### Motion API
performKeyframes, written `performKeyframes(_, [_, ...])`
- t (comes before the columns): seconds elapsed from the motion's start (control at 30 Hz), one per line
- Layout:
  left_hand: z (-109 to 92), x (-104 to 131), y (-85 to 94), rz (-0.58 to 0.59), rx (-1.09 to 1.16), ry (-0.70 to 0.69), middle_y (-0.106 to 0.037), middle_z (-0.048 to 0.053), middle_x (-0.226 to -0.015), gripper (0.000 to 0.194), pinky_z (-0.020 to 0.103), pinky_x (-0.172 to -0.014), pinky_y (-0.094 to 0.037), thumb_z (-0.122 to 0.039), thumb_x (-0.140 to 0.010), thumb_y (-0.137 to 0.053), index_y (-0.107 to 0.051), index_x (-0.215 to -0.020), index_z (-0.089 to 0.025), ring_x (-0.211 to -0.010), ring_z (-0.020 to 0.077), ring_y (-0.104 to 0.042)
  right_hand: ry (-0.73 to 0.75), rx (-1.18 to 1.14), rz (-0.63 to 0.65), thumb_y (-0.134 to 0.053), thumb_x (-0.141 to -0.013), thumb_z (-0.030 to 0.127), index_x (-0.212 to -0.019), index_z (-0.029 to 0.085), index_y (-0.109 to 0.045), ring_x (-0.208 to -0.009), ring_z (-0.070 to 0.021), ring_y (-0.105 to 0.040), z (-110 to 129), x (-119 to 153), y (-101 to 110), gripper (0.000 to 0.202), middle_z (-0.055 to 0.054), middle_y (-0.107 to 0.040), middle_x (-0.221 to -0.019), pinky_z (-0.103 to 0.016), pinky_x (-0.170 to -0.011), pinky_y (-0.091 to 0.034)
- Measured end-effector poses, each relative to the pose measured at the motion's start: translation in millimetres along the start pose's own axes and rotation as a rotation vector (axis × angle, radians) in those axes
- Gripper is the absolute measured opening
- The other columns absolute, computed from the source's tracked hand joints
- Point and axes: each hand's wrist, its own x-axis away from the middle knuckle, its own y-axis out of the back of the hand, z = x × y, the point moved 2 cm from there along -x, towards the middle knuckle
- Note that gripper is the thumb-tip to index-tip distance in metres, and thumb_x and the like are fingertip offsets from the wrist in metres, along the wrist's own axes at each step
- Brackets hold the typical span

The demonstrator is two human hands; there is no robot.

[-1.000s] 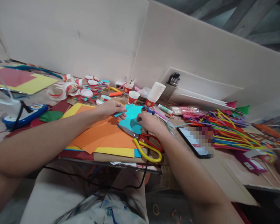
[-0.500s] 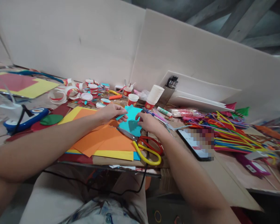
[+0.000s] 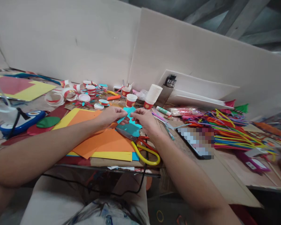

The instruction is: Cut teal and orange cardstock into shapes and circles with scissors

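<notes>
My left hand is closed in a pinch on a small teal paper strip. From the other side, my right hand pinches the strip's right end, fingertips close to those of my left. Beneath the hands lies a larger teal paper sheet, partly shaded by them. Scissors with yellow and red handles rest below my right hand, blades pointing left onto the paper. Orange paper sheets lie over yellow paper under my left forearm.
Behind the hands stand a paper cup and a stack of cups. Cut cup rings crowd the back left. To the right are a glue stick, a phone and colourful pipe cleaners. A blue-white device sits left.
My right hand has lifted off the teal sheet and come left to the strip, its fingers closing on it. My left hand keeps hold of the strip. The view has shifted slightly.
</notes>
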Motion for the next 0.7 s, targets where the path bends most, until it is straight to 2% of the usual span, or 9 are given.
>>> performKeyframes(0.17, [-0.8, 0.8, -0.9, 0.007, 0.019, 0.014, -0.07, 0.008, -0.072, 0.022, 0.026, -0.064, -0.054, -0.032, -0.075, -0.071, -0.067, -0.078, -0.011, -0.065, 0.0145, -0.067, 0.016, 0.039, -0.044, -0.067, -0.064, 0.022, -0.066, 0.017, -0.053, -0.046, -0.0055, -0.046, -0.7, -1.0, -2.5, 0.015, 0.007, -0.053, -0.053, -0.019, -0.045, -0.035])
performKeyframes(0.33, [-0.9, -0.3, -1.0, 0.032, 0.054, 0.034, -0.07, 0.008, -0.072, 0.02, 0.027, -0.066, -0.054, -0.03, -0.076, -0.07, -0.067, -0.079, -0.011, -0.066, 0.0147, -0.067, -0.032, 0.002, -0.07, -0.067, -0.064, 0.021, -0.066, 0.017, -0.052, -0.05, -0.0071, -0.052, -4.1, -2.5, -4.4, 0.016, 0.006, -0.053, -0.055, -0.018, -0.045, -0.037])
performKeyframes(0.5, [-0.6, -0.6, -2.6, 0.044, 0.094, 0.054, -0.07, 0.009, -0.071, 0.019, 0.026, -0.064, -0.054, -0.028, -0.076, -0.07, -0.066, -0.078, -0.01, -0.064, 0.0144, -0.066, -0.053, 0.02, -0.083, -0.066, -0.065, 0.02, -0.064, 0.017, -0.051, -0.05, -0.0071, -0.051, -3.3, -2.1, -3.7, 0.016, 0.006, -0.051, -0.054, -0.018, -0.044, -0.037])
performKeyframes(0.7, [0.1, -1.7, -3.0, 0.092, 0.077, -0.01, -0.07, 0.008, -0.071, 0.025, 0.026, -0.064, -0.053, -0.032, -0.071, -0.074, -0.067, -0.079, -0.01, -0.063, 0.014, -0.066, -0.014, 0.05, -0.1, -0.066, -0.064, 0.022, -0.065, 0.017, -0.053, -0.05, -0.0076, -0.051, -4.0, -2.5, -2.1, 0.015, 0.006, -0.054, -0.055, -0.02, -0.045, -0.037])
